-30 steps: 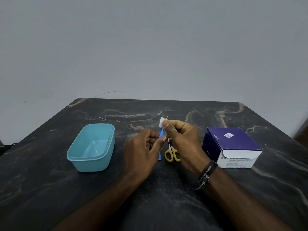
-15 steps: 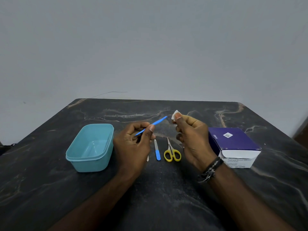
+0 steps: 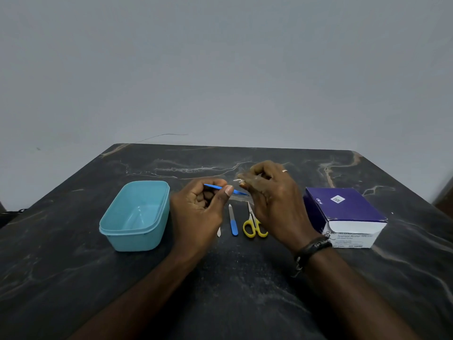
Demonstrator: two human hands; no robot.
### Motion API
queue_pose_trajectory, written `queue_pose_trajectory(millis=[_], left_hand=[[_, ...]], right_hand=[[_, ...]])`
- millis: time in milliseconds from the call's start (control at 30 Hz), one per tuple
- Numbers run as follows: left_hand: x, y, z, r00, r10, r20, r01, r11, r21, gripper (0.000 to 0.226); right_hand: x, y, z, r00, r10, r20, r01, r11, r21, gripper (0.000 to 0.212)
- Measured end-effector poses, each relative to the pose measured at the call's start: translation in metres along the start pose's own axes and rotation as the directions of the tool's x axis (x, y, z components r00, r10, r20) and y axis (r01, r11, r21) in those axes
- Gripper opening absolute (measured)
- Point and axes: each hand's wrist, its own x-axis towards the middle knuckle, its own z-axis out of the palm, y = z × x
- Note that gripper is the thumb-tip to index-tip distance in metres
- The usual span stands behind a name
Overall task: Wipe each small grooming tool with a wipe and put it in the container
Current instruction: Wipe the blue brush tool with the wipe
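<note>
My left hand (image 3: 199,209) pinches a thin blue grooming stick (image 3: 215,187) that lies nearly level above the table. My right hand (image 3: 272,195) is blurred; it holds a small white wipe (image 3: 237,180) at the stick's right tip. On the table below lie a blue-handled nail file (image 3: 233,220), yellow-handled scissors (image 3: 253,225) partly under my right hand, and a small pale tool (image 3: 219,232) mostly hidden by my left hand. The teal container (image 3: 117,229) stands open to the left of my left hand, with nothing seen inside.
A purple and white box of alcohol wipes (image 3: 348,217) sits at the right of the dark marbled table (image 3: 232,278). A grey wall rises behind the table's far edge.
The blue stick has turned from upright to nearly level in my left hand. My right hand drew away to the right with the wipe, then came back to the stick's right tip.
</note>
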Motion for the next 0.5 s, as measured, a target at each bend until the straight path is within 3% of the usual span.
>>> queue_pose_trajectory(millis=[200, 300, 500], left_hand=[[0.0, 0.0029, 0.0009, 1.0, 0.004, -0.006, -0.003, 1.0, 0.025, 0.012], [0.0015, 0.0037, 0.0004, 1.0, 0.001, -0.014, 0.0, 1.0, 0.027, 0.013], [0.0024, -0.0029, -0.0018, 1.0, 0.009, 0.002, -0.009, 0.999, 0.045, 0.009]], right_hand=[[0.0, 0.004, 0.0, 0.97, 0.024, 0.244, -0.046, 0.995, 0.085, 0.022], [-0.0001, 0.0009, 0.0023, 0.957, 0.037, 0.288, -0.092, 0.98, 0.178, 0.021], [0.0011, -0.0033, -0.0006, 0.87, 0.162, 0.466, -0.347, 0.873, 0.344, 0.019]])
